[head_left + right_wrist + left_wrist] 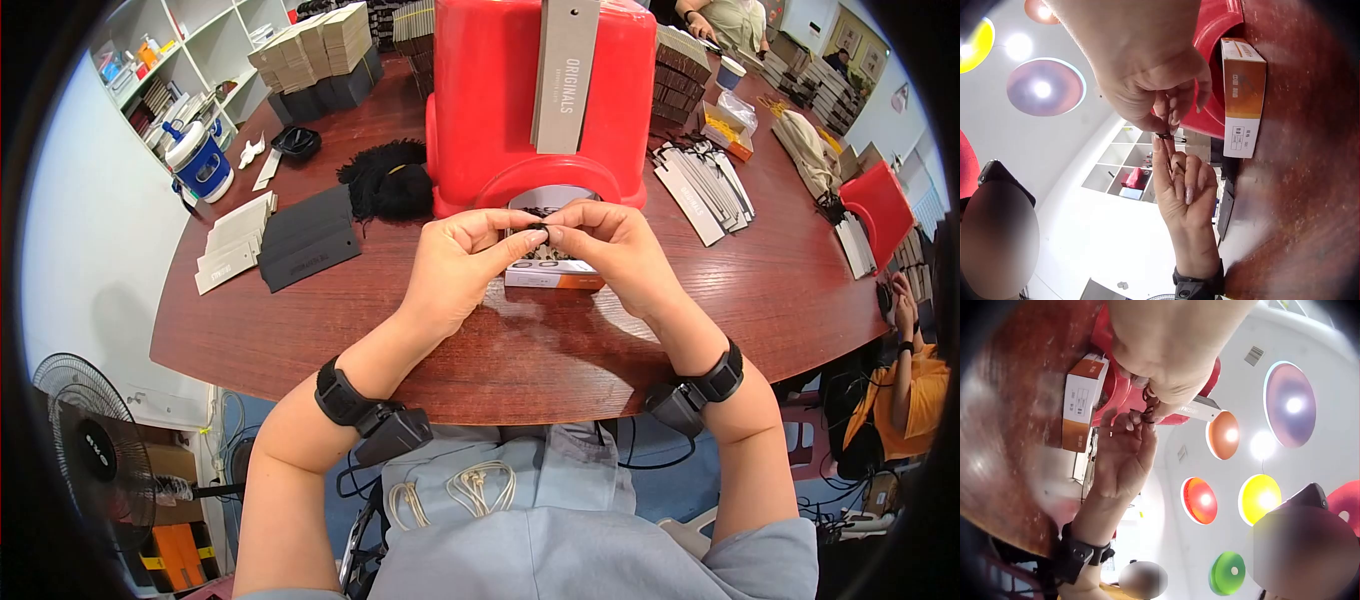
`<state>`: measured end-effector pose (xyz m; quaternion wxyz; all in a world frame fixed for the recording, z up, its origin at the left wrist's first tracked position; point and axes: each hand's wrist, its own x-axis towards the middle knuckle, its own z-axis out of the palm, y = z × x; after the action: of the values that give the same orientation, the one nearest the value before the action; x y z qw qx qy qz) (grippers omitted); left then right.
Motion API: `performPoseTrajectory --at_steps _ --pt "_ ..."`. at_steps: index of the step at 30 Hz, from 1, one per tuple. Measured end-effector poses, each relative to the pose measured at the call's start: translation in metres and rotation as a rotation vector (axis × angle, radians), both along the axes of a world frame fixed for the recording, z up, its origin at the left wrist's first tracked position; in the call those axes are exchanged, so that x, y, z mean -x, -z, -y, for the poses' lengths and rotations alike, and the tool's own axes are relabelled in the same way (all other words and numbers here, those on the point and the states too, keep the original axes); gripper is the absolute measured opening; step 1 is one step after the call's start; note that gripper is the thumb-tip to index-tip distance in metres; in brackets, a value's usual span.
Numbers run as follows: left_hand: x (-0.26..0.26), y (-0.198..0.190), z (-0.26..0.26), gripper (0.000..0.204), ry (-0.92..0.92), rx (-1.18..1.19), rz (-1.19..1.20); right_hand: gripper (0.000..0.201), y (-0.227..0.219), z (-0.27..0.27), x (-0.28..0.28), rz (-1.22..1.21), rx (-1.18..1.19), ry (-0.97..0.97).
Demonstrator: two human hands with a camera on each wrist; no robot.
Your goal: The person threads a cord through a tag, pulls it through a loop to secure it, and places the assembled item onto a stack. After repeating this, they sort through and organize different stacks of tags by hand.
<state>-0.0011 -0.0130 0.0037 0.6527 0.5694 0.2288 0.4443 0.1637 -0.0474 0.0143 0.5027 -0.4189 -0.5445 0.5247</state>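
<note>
Both hands meet fingertip to fingertip over a small open box (553,281), white and orange, on the table. My left hand (450,262) and right hand (618,252) pinch a small black pin-like piece (1171,137) between thumbs and forefingers. Its thin dark wire shape shows in the right wrist view; its exact kind cannot be told. Inside the box several small dark pieces lie partly hidden behind the fingers. Just behind stands a red plastic stool (480,110), with grey tags (566,80) marked ORIGINALS against its top side.
To the left lie beige tags (236,240), black tags (310,240) and a bundle of black cords (393,182). Loose white tags (705,190) spread on the right. Stacked tags (315,50) and a blue-white jug (198,160) stand farther back. Other people sit around the table.
</note>
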Motion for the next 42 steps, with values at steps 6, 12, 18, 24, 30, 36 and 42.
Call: performPoseTrajectory --at_steps 6,12,18,24,30,36,42 --pt "0.004 -0.010 0.004 0.019 0.049 0.149 -0.006 0.014 0.000 -0.001 -0.001 0.006 -0.043 0.035" --pt "0.002 -0.006 0.004 0.017 0.000 0.075 -0.058 0.015 0.006 -0.003 -0.001 0.026 -0.069 0.046" --pt "0.000 0.001 0.000 0.018 -0.068 -0.115 -0.114 0.012 0.004 -0.003 -0.001 0.377 -0.337 0.197" --pt "0.001 -0.002 0.000 0.019 -0.097 -0.173 -0.180 0.008 0.001 -0.003 -0.001 0.543 -0.556 0.319" --pt "0.001 0.001 0.000 0.019 -0.106 -0.246 -0.228 0.008 -0.002 0.000 0.001 0.508 -0.532 0.262" --pt "0.002 0.002 0.000 0.016 -0.161 -0.267 -0.207 0.011 0.002 -0.003 -0.002 0.230 -0.229 0.145" --pt "0.002 0.001 0.000 0.016 -0.152 -0.249 -0.196 0.018 0.001 -0.003 -0.005 -0.013 0.015 0.010"
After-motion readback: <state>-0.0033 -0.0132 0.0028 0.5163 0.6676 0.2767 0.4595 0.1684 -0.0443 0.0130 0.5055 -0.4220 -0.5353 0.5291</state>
